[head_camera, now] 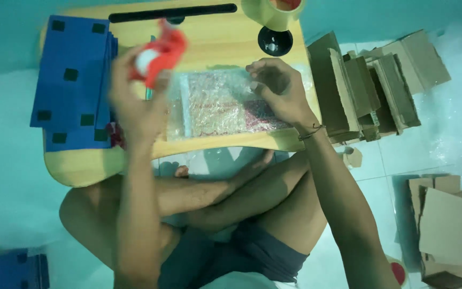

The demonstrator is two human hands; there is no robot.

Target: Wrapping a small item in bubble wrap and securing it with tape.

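Seen from above, a person sits cross-legged on a pale tiled floor (402, 160) with a low wooden bench (215, 43) set over the legs.

The left hand (135, 101) is raised above the bench, blurred, with its fingers closed around a red tape dispenser (161, 51) that carries a white roll. The right hand (276, 91) lies on a bubble-wrapped flat parcel (217, 104) in the middle of the bench; its fingers are curled and pressing down on the wrap at the parcel's right half, holding nothing else. A thin band circles the right wrist. Through the clear wrap a dark red patterned surface shows, but what the parcel holds cannot be made out.

On the left part of the bench lies a stack of blue sheets with small dark squares (73, 85), its edge hanging past the bench. At the far edge of the bench runs a long dark slot (172, 13), and near the far right corner sits a round dark cup recess (275, 40), with a large roll of yellowish tape (271, 13) just beyond it.

To the right of the bench, on the floor, folded brown cardboard boxes (375, 80) lie fanned in a pile. More flat cardboard (447, 230) lies at the lower right. Another blue stack (9, 270) shows at the lower left corner.
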